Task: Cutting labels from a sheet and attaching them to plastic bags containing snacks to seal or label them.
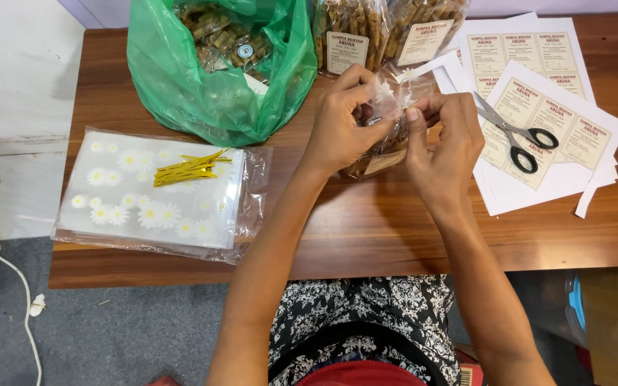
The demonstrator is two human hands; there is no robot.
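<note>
mid-table, both hands up on one small clear snack bag point(388, 139) w/ daisy print, filled w/ brown sticks, label already on its front. left hand point(339, 121) pinching the gathered neck from the left, thumb + fingers clamped on the plastic. right hand point(443, 139) pinching same neck from the right, fingertips together on it; can't tell if a tie is between them. looks like closing stage: filled + labelled, top not yet seen tied. two finished-looking packs point(388, 28) w/ labels at back edge of table point(366, 236). left to go, prob. plenty: green bag point(216, 78) full of loose snacks, stack of empty daisy bags point(151, 193) w/ yellow ties point(189, 169) on top, label sheets point(538, 93) partly uncut, scissors point(516, 132) lying on them. forearms reaching fwd from the lap, wrists bent inward, meeting over the bag.
</note>
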